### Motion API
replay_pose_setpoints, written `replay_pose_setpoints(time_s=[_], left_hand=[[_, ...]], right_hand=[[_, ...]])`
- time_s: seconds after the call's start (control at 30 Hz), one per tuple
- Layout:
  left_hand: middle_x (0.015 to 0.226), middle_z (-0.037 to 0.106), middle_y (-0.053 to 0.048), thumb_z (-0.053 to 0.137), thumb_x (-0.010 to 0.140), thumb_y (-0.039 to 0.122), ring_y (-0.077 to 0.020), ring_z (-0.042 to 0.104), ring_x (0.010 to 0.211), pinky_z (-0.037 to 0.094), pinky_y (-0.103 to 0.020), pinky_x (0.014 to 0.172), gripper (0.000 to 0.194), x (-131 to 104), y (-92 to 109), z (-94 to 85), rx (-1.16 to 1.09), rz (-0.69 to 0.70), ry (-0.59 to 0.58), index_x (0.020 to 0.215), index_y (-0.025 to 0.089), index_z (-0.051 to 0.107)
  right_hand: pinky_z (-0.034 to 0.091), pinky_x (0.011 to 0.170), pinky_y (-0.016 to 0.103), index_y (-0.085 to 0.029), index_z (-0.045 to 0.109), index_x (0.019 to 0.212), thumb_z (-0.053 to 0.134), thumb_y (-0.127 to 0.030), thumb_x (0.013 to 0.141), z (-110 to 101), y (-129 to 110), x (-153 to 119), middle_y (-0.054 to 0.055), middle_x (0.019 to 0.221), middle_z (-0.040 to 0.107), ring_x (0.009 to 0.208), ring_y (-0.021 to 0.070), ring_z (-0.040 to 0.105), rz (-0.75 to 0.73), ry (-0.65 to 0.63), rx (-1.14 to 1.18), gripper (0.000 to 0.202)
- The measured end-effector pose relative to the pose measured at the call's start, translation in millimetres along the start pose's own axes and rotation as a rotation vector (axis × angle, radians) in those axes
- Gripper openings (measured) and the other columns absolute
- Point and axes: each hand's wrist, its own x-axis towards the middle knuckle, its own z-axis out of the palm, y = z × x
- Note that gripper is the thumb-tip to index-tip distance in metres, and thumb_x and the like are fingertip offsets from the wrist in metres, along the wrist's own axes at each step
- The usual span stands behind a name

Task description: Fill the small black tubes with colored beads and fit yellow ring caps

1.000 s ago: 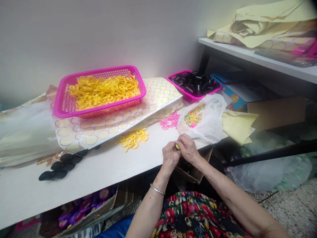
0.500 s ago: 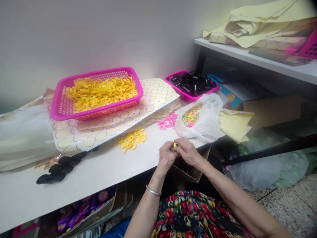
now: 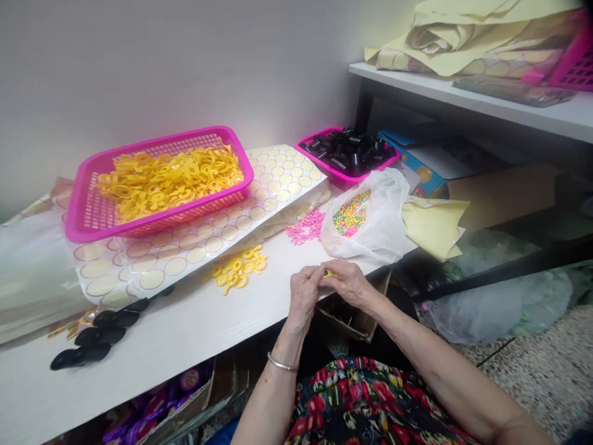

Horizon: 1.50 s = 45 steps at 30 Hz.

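- On my head feed, the left hand (image 3: 303,289) and the right hand (image 3: 349,283) meet at the near edge of the white table (image 3: 194,334), fingers curled.
- Both grip a small yellow piece (image 3: 328,273) between their fingertips; it is mostly hidden from me, with a dark spot visible.
- To the left of them, I record loose yellow ring-shaped parts (image 3: 239,269) on the table.
- Just beyond the hands, I note a white plastic bag (image 3: 386,232) containing multicoloured beads (image 3: 351,213), with pink pieces (image 3: 306,227) beside it.
- Farther back, I find a large pink basket (image 3: 185,213) of yellow parts on a sheet of round stickers (image 3: 278,185), and a smaller pink basket (image 3: 343,180) filled with black parts.
- At far left, I log black pieces (image 3: 99,337) lying on the table.
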Motion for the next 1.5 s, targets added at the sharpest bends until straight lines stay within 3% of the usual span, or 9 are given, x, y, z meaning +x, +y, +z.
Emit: replay_pose_setpoints(time_s=[0.23,0.53,0.63,0.87,1.0,1.23,1.33,1.4,1.5], left_hand=[[0.049,0.055,0.002,0.069,0.061,0.037,-0.0054,0.040,0.039,0.027,-0.019,0.039,0.031,-2,-2,7.4,-0.152,-0.076,0.079,0.072,0.008,0.066],[0.046,0.053,0.002,0.066,0.062,0.036,-0.0052,0.040,0.037,0.025,-0.017,0.035,0.028,2,1,3.1,-0.159,-0.058,0.012,0.065,0.009,0.063],[0.044,0.050,0.003,0.063,0.065,0.038,-0.0045,0.037,0.035,0.024,-0.017,0.034,0.028,1,0,4.2,-0.103,-0.012,-0.006,0.067,0.009,0.063],[0.040,0.048,0.004,0.067,0.063,0.044,-0.0050,0.039,0.035,0.028,-0.017,0.036,0.036,-1,9,6.6,-0.088,-0.024,0.025,0.065,0.009,0.062],[0.040,0.049,0.004,0.069,0.061,0.043,-0.0052,0.039,0.034,0.029,-0.017,0.036,0.034,3,8,5.6,-0.119,-0.030,0.034,0.064,0.009,0.063],[0.056,0.061,-0.002,0.062,0.068,0.040,-0.0077,0.048,0.045,0.035,-0.019,0.042,0.032,2,0,-5.0,-0.089,0.015,-0.109,0.073,0.009,0.067],[0.071,0.066,-0.003,0.063,0.063,0.025,-0.0093,0.054,0.057,0.042,-0.021,0.054,0.030,-5,1,-7.8,-0.150,0.037,-0.206,0.088,0.010,0.067],[0.075,0.065,-0.002,0.064,0.056,0.014,-0.0107,0.055,0.063,0.043,-0.023,0.061,0.042,-11,0,-7.1,-0.100,0.080,-0.251,0.098,0.013,0.065],[0.080,0.064,-0.001,0.065,0.053,0.010,-0.0142,0.056,0.074,0.044,-0.026,0.070,0.042,-21,-3,-2.7,0.089,0.226,-0.177,0.094,0.016,0.065]], right_hand=[[0.040,0.079,0.028,-0.022,0.066,0.091,0.061,-0.026,0.074,9,5,-5,0.001,0.086,0.065,0.084,0.0180,0.056,0.142,0.063,0.249,0.018],[0.042,0.068,0.024,-0.018,0.066,0.083,0.058,-0.025,0.073,9,-4,-2,-0.001,0.074,0.062,0.070,0.0139,0.055,0.125,0.024,0.303,0.015],[0.043,0.069,0.025,-0.018,0.065,0.089,0.056,-0.027,0.076,12,-1,-5,0.000,0.080,0.063,0.074,0.0154,0.056,0.105,0.084,0.220,0.019],[0.042,0.077,0.031,-0.018,0.059,0.105,0.048,-0.030,0.085,13,-4,-11,0.009,0.097,0.063,0.090,0.0214,0.055,0.022,0.127,-0.279,0.026],[0.041,0.078,0.031,-0.021,0.057,0.109,0.047,-0.032,0.086,13,-4,-12,0.008,0.098,0.063,0.092,0.0218,0.054,0.014,0.135,-0.335,0.028],[0.039,0.070,0.026,-0.020,0.061,0.083,0.055,-0.033,0.080,7,3,-7,0.000,0.076,0.060,0.075,0.0154,0.051,0.032,0.087,-0.009,0.015],[0.036,0.060,0.022,-0.018,0.059,0.072,0.056,-0.031,0.077,5,0,-6,-0.003,0.064,0.053,0.063,0.0114,0.048,0.125,0.142,0.187,0.015],[0.035,0.057,0.022,-0.017,0.059,0.073,0.059,-0.030,0.073,7,-6,-10,-0.004,0.063,0.052,0.061,0.0108,0.047,0.212,0.215,0.288,0.014],[0.035,0.057,0.022,-0.016,0.062,0.076,0.064,-0.030,0.068,9,-20,-23,-0.004,0.064,0.053,0.061,0.0109,0.047,0.310,0.284,0.404,0.017]])
